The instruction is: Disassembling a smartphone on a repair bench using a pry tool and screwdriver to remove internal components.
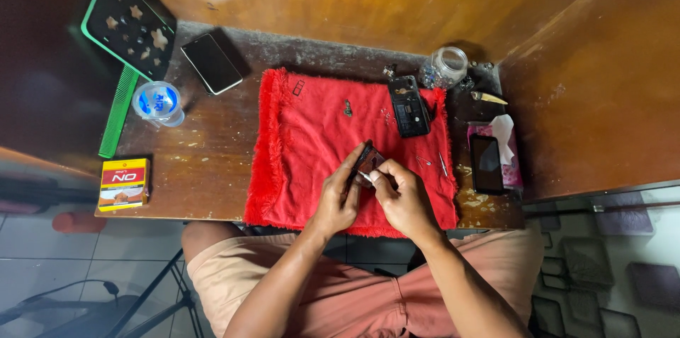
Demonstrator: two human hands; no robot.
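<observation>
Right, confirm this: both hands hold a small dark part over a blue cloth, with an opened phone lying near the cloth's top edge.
Wrong in one respect: the cloth is red, not blue. The head view shows the left hand and right hand holding the small dark part over it, with the opened phone near its top edge.

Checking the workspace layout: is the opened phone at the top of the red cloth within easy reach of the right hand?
Probably yes. The right hand is on the small dark part, and only bare red cloth lies between it and the opened phone, though its fingers are busy.
</observation>
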